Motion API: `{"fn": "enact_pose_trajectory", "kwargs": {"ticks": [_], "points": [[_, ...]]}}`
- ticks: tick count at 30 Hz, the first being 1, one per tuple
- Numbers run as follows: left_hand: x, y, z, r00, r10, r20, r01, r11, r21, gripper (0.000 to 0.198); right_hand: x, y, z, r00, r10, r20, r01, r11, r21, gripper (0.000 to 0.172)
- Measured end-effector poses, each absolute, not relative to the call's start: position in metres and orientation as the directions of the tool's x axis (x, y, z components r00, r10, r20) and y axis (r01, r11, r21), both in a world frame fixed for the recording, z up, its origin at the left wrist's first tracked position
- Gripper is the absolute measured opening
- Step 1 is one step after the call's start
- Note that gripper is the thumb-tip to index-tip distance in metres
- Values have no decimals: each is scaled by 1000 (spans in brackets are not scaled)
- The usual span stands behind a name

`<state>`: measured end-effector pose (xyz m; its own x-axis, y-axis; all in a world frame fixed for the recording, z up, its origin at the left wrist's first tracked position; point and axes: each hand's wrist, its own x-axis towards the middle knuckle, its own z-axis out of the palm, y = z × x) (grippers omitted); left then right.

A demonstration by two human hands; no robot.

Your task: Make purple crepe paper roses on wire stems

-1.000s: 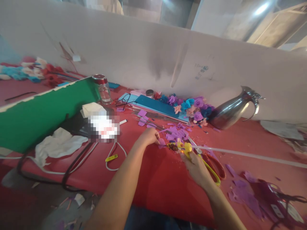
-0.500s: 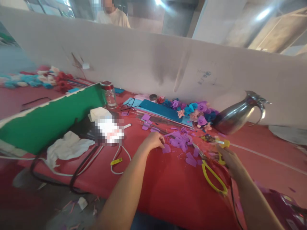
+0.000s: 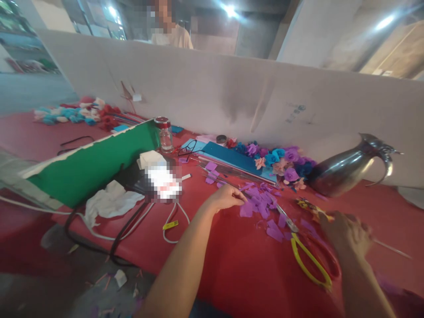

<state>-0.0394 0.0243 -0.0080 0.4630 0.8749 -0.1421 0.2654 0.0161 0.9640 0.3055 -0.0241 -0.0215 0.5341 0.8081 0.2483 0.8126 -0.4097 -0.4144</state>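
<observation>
My left hand [image 3: 228,197] has thumb and fingers pinched on the edge of a purple paper petal [image 3: 245,209], beside a pile of purple paper pieces [image 3: 263,203]. On the right, my right hand [image 3: 346,232] is blurred and closed over the rear of a yellow tool [image 3: 311,207] that looks like a hot glue gun. A thin pale stick [image 3: 392,248] juts out behind my fingers. The scissors [image 3: 309,260], with large yellow-coated loops, lie between my hands, blades towards the petals. My grip on the tool is partly hidden by the hand itself.
Paper flowers [image 3: 281,161] and blue paper sheets [image 3: 232,157] lie along the partition [image 3: 198,88]. A metal jug [image 3: 347,170] stands back right. Left are a glass jar [image 3: 165,139], a green board [image 3: 96,165], crumpled tissue [image 3: 112,201] and cables [image 3: 115,247]. A person stands beyond.
My right hand has slid right and back along the yellow tool, covering more of its rear. My left hand keeps its pinch on the petal. The whole view has shifted slightly left.
</observation>
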Motion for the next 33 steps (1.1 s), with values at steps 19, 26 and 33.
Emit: {"fn": "enact_pose_trajectory", "kwargs": {"ticks": [19,26,33], "points": [[-26,18,-8,578,815,-32,288,-168,943,19,156,-34,-13,-202,979,-37,599,94,-795,29],[-22,21,-9,278,947,160,260,-235,937,25,167,-28,-23,131,991,-28,390,-77,-918,31],[-15,17,-7,95,993,-65,-103,75,992,20,170,-28,-15,271,943,-193,-50,-187,-981,26]]}}
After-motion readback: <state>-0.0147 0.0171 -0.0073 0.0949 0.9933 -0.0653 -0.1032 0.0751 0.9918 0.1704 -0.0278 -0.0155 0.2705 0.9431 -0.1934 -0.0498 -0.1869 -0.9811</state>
